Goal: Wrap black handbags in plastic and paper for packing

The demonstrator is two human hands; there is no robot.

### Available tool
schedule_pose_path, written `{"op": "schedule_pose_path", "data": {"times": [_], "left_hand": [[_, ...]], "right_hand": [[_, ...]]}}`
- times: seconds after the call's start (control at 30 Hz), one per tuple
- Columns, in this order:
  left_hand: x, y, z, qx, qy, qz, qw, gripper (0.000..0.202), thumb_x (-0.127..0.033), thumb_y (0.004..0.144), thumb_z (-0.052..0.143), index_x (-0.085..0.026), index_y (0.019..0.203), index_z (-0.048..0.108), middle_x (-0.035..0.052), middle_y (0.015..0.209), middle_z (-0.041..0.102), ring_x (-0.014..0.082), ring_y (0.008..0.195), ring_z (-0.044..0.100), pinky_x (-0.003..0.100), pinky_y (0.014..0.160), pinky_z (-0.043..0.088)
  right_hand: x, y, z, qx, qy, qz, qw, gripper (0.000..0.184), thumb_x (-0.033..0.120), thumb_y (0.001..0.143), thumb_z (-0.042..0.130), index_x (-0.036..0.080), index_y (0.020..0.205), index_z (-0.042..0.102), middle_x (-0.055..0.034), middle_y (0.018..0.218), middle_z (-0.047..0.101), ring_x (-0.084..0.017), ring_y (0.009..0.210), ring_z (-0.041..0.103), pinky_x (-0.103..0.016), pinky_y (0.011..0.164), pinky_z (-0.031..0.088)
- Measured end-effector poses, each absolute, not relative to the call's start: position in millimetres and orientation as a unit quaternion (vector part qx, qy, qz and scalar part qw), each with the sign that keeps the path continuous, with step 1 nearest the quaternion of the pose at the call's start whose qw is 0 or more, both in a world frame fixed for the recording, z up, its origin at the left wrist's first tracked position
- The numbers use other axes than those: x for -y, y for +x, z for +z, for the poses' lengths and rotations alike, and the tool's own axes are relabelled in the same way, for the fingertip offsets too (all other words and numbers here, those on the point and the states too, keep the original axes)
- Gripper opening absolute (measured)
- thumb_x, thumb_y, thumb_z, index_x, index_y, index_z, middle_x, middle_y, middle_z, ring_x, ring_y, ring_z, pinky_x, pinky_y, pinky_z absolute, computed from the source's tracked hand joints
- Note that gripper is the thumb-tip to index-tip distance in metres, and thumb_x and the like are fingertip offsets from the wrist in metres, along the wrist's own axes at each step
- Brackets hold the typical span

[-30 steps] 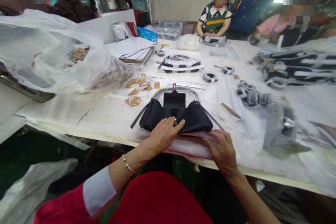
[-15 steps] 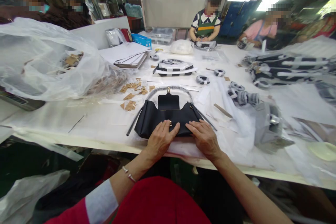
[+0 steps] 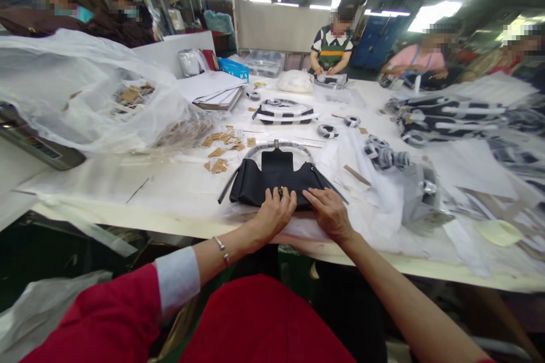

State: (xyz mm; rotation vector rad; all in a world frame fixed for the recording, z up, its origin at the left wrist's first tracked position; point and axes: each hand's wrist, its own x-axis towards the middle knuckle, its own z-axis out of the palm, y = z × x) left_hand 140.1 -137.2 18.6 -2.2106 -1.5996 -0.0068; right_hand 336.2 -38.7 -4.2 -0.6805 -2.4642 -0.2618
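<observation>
Lying crosswise, handbag, flap pointing away

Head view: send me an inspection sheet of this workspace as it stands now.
Surface: white table, covered with clear film.
Job's things: black handbag lying flat near the front edge, flap open, on white tissue.
Clutter: brown tags, large plastic bag, striped rolls, stacked sheets.
Hands: left hand fingers bent at the gold clasp, grip unclear; right hand flat on the handbag.
Cables: nothing seen.
Surroundings: co-workers at the far side.
</observation>
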Motion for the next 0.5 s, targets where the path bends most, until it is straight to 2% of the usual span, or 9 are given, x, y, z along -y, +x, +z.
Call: {"op": "schedule_pose_path", "data": {"times": [0.1,0.23,0.33,0.43,0.5], "left_hand": [[126,137,25,0.559,-0.807,0.007,0.191,0.040,-0.007,0.096,0.035,-0.001,0.134,0.047,0.0290,0.121,0.062,0.0336,0.100,0.068,0.048,0.076,0.056],[123,125,34,0.530,-0.826,-0.006,0.191,0.035,-0.008,0.097,0.035,-0.005,0.130,0.048,0.0180,0.103,0.066,0.0240,0.084,0.069,0.034,0.066,0.054],[124,116,39,0.510,-0.838,-0.019,0.193,0.032,-0.009,0.098,0.035,-0.008,0.126,0.050,0.0123,0.096,0.065,0.0210,0.081,0.067,0.030,0.064,0.052],[126,113,37,0.501,-0.842,-0.024,0.199,0.031,-0.010,0.098,0.034,-0.009,0.124,0.052,0.0112,0.098,0.065,0.0207,0.083,0.067,0.030,0.066,0.052],[129,115,31,0.506,-0.837,-0.026,0.206,0.033,-0.010,0.099,0.033,-0.006,0.128,0.050,0.0140,0.104,0.066,0.0224,0.091,0.067,0.032,0.072,0.053]], "right_hand": [[42,334,0,0.922,-0.270,-0.106,0.257,0.036,0.018,0.096,0.053,0.021,0.131,0.062,-0.0079,0.122,0.069,-0.024,0.111,0.060,-0.044,0.105,0.040],[55,327,18,0.928,-0.280,-0.111,0.218,0.047,0.024,0.090,0.063,0.016,0.135,0.056,-0.0132,0.127,0.065,-0.028,0.116,0.057,-0.048,0.107,0.037],[67,317,29,0.931,-0.279,-0.115,0.206,0.060,0.028,0.085,0.069,0.015,0.140,0.050,-0.0157,0.132,0.062,-0.032,0.120,0.054,-0.050,0.108,0.034],[73,309,29,0.927,-0.288,-0.110,0.213,0.058,0.028,0.085,0.070,0.014,0.138,0.052,-0.0159,0.129,0.064,-0.032,0.116,0.056,-0.050,0.106,0.033],[75,306,23,0.926,-0.289,-0.105,0.220,0.054,0.026,0.085,0.068,0.014,0.136,0.054,-0.0157,0.128,0.064,-0.031,0.116,0.056,-0.050,0.105,0.033]]}}
